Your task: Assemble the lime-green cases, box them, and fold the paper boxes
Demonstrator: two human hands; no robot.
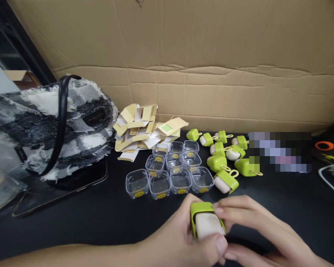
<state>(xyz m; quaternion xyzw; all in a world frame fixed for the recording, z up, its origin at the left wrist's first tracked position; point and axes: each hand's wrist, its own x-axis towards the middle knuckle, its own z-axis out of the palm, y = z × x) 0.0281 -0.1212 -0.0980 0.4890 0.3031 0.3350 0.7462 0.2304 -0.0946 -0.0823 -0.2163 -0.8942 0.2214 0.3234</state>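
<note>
My left hand (180, 237) and my right hand (256, 230) meet at the bottom centre, both closed around one small green roller with a cream drum (206, 221). The left thumb lies along its lower side, and the right fingertips touch its upper right edge. Just beyond the hands, several clear square plastic cups (172, 172) with yellow stickers stand in rows. To their right lie several more green rollers (225, 159) with yellow loops, scattered on the black table (100, 218).
A heap of folded tan cardboard inserts (144, 128) lies behind the cups. A black-and-white fuzzy handbag (52, 126) sits on a dark tablet at the left. A cardboard wall (211, 74) closes off the back. A blurred patch and orange-black objects (331, 148) are at the right.
</note>
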